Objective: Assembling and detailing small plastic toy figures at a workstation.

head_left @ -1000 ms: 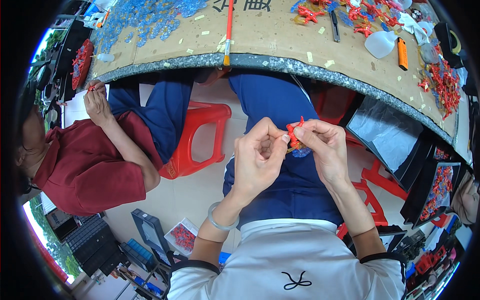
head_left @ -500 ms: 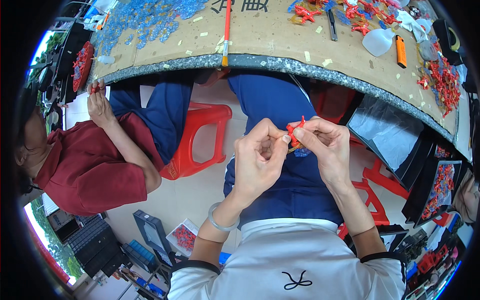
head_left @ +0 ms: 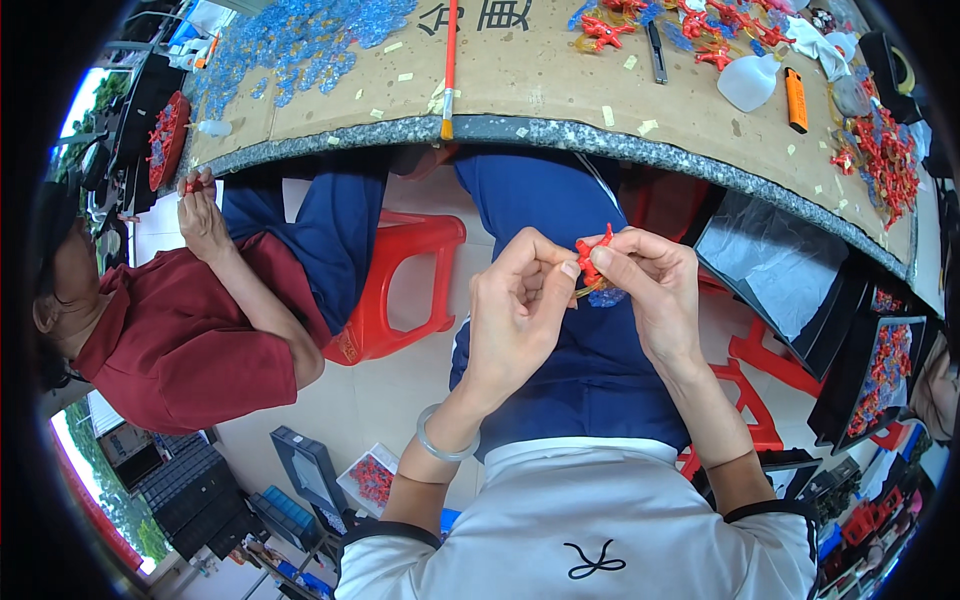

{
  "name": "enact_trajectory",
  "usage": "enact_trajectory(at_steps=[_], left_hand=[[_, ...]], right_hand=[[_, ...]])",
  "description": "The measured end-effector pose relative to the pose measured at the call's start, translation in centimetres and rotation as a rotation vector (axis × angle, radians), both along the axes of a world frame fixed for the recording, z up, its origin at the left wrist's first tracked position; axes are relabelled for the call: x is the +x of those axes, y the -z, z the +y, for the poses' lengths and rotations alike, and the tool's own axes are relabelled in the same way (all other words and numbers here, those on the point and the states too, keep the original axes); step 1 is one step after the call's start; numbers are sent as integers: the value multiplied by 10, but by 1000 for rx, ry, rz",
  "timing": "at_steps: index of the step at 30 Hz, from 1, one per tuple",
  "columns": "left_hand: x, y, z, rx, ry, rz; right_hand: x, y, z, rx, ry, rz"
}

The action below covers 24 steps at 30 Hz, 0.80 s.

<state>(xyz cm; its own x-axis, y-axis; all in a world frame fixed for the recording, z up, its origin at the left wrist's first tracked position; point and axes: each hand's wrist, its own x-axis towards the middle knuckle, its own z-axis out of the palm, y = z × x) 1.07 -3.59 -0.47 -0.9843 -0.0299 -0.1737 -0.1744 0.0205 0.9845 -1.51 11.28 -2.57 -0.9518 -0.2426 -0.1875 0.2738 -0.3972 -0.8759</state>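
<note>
Over my lap, my right hand (head_left: pixel 655 295) pinches a small red plastic figure (head_left: pixel 590 262) between thumb and forefinger. A thin red tip of it sticks up past the fingers. Translucent yellow and blue pieces (head_left: pixel 606 297) show just under it. My left hand (head_left: pixel 520 310) is closed in a pinch right at the figure's left side, the other fingers curled in. Whatever lies between those left fingertips is too small or hidden to make out.
Ahead is a cardboard-covered table (head_left: pixel 560 90) with blue translucent pieces (head_left: pixel 290 50), a brush (head_left: pixel 449 70), a knife (head_left: pixel 657 52), a white bottle (head_left: pixel 748 82), an orange lighter (head_left: pixel 796 100) and red figures (head_left: pixel 885 165). At left, a co-worker in a maroon shirt (head_left: pixel 200 340) sits near a red stool (head_left: pixel 420 280).
My left fingertips have drawn slightly left, off the figure's front, so more of its red body shows. My right hand keeps its grip, with the figure tilted slightly.
</note>
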Motion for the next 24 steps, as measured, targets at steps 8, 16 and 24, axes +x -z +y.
enact_trajectory(at_steps=[8, 16, 24], left_hand=[[-3, 0, -12, -175, 161, -129], [0, 15, 1, -173, 14, 45], [2, 11, 7, -248, -41, 85]], right_hand=[[2, 6, -5, 29, 39, 50], [6, 1, -12, -43, 72, -40], [5, -2, -12, -43, 58, -15]])
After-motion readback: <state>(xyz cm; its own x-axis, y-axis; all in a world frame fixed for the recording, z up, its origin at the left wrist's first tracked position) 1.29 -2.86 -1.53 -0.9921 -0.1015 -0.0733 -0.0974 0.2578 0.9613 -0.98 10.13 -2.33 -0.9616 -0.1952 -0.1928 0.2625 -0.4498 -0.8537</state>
